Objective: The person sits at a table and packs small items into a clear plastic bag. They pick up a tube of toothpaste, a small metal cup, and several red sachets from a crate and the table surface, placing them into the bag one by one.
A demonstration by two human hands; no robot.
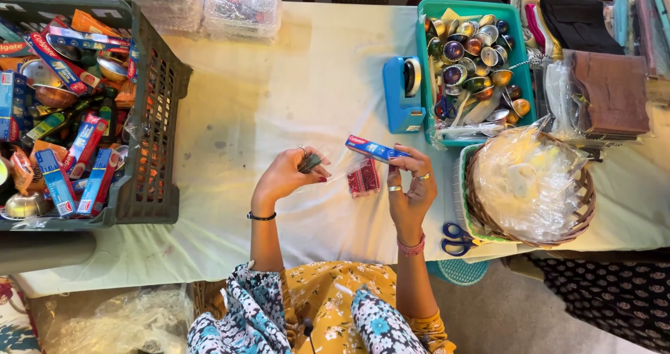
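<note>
Over the table [293, 82] centre, L hand [286, 176] pinches 1 clear bag [342, 172] w/ 1 red packet [363, 179]; R hand [412, 186] fingers grip 1 toothpaste box [373, 149].

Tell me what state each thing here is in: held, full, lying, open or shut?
left hand: pinching a clear plastic bag, a small dark item in the fingers
right hand: holding a blue toothpaste box
red packet: inside the bag
dark crate: full of boxes
teal tray: full of small metal bowls
scissors: lying, blades hidden
tape dispenser: standing on the table
</note>
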